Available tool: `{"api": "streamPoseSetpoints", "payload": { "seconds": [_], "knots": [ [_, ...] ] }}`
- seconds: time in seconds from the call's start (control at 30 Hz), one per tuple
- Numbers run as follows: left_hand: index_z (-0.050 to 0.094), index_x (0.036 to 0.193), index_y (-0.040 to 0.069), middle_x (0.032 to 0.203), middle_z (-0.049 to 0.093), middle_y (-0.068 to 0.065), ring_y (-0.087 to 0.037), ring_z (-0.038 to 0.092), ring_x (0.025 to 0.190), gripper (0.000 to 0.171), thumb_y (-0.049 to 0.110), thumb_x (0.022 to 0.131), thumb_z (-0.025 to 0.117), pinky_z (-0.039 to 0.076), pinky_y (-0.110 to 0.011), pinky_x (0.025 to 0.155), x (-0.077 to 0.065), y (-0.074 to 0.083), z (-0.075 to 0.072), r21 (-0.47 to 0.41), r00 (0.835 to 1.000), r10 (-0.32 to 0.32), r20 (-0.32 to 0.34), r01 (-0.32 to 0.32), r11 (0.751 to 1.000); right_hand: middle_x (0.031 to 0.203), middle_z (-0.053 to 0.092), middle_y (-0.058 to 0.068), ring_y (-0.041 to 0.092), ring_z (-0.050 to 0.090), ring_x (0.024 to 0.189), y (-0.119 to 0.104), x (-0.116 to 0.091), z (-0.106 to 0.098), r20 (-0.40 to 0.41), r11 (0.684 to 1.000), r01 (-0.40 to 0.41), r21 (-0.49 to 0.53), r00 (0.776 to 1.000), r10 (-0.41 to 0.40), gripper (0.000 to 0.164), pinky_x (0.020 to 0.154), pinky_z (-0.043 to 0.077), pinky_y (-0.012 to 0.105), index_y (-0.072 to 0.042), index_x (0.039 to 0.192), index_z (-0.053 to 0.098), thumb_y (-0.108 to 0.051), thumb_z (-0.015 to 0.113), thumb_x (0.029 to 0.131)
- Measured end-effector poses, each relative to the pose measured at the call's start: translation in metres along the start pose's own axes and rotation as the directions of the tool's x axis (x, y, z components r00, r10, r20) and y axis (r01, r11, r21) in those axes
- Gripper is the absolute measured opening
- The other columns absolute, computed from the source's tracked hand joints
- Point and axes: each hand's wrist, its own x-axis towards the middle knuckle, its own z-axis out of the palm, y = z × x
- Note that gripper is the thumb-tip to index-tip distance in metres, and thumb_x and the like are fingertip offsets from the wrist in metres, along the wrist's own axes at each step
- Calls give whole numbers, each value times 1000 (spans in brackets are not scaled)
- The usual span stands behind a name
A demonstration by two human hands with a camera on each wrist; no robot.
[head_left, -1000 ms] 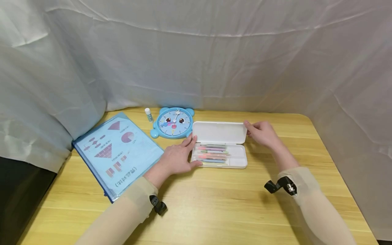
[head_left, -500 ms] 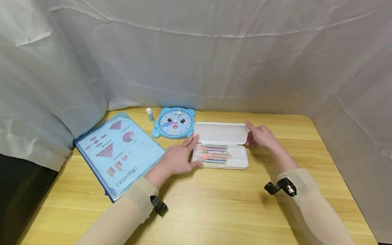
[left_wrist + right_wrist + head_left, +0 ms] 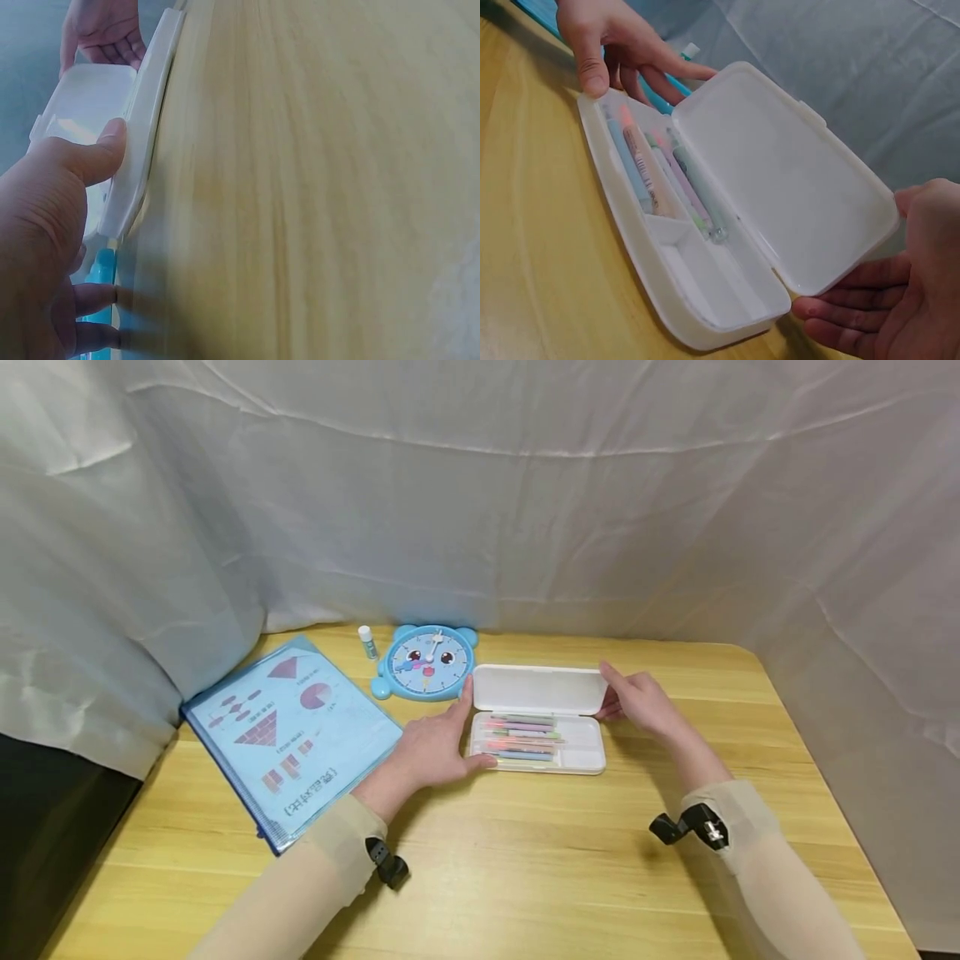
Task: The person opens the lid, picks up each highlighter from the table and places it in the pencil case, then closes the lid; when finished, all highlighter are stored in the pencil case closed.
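A white pencil case (image 3: pixel 585 756) stands open on the table, its lid (image 3: pixel 536 687) raised at the back. Several pastel pens (image 3: pixel 634 161) lie in the left part of its tray. My left hand (image 3: pixel 435 747) is at the case's left end, thumb on the near corner of the rim (image 3: pixel 592 120) and index finger straight beside the lid's left edge. At the other end, my right hand (image 3: pixel 641 697) holds the lid's right edge. In the right wrist view that thumb touches the upper corner and the fingers (image 3: pixel 855 307) lie behind the lid.
A blue animal-faced toy clock (image 3: pixel 427 664) lies just behind the case's left end. Beside it stands a small white-capped glue stick (image 3: pixel 367 643). A blue folder (image 3: pixel 300 735) with printed shapes lies at the left. Grey cloth (image 3: pixel 480 510) hangs along the table's back edge.
The lid's top edge sits slightly lower in the head view. Two left fingers showed at the lid's left edge before; now only the straight index finger does. The right thumb has shifted slightly down.
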Motion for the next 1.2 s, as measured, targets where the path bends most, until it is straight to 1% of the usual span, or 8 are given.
{"api": "streamPoseSetpoints", "payload": {
  "seconds": [0.17,0.4,0.67,0.87,0.97,1.1,1.13,1.2],
  "knots": [
    [-9,170,20,156,55,-11,-33,71,108,132,80,83,70,54,-48,75,-3,1,-1,-19,1000,1,-21,-1,1000,105,72,32,38,73,97,4,-5,0,34,998,51,41,998,-52,76,94,57,49,22,113,68,-49,42,114],
    [15,172,15,153,56,-16,-39,65,123,125,73,81,79,54,-56,91,-7,3,0,-75,997,-25,-76,19,997,121,68,36,46,67,115,11,-12,-4,108,990,123,69,986,-130,68,104,50,53,23,125,63,-41,42,116],
    [34,166,8,144,63,-20,-41,65,124,115,68,81,83,52,-57,98,-10,6,-2,-102,995,-51,-86,42,994,133,63,36,50,58,130,19,-21,-11,218,986,142,86,963,-158,58,110,42,54,22,138,55,-30,45,116],
    [42,163,9,131,71,-18,-37,70,112,112,69,79,85,55,-54,92,-6,8,-5,-91,995,-35,-96,27,996,149,55,29,47,59,130,24,-28,-16,257,984,179,18,950,-178,53,113,39,59,12,146,55,-30,50,114],
    [43,162,9,111,76,-14,-29,72,97,112,73,79,81,57,-48,85,-6,7,-8,-71,996,-13,-83,7,997,154,52,25,45,59,131,26,-30,-18,264,982,185,-32,949,-170,54,113,38,60,8,148,55,-33,53,113],
    [43,162,6,69,62,-6,-20,55,63,101,76,92,64,51,-44,66,-6,6,-13,-95,997,45,-55,-50,994,154,53,24,43,51,140,28,-32,-19,272,979,200,-51,946,-179,55,116,34,58,7,150,54,-32,57,111],
    [43,162,6,64,57,-5,-19,51,60,95,74,97,58,50,-44,66,-6,5,-14,-101,997,63,-51,-68,993,153,54,23,42,49,142,29,-33,-20,273,977,204,-61,945,-180,56,117,33,59,7,150,53,-32,59,111],
    [45,161,6,62,55,-6,-22,54,61,83,68,105,46,50,-46,67,-6,4,-16,-124,995,90,-49,-95,988,151,57,22,40,49,142,30,-35,-20,276,975,207,-81,945,-178,57,118,32,58,5,152,53,-32,62,109]
  ]
}}
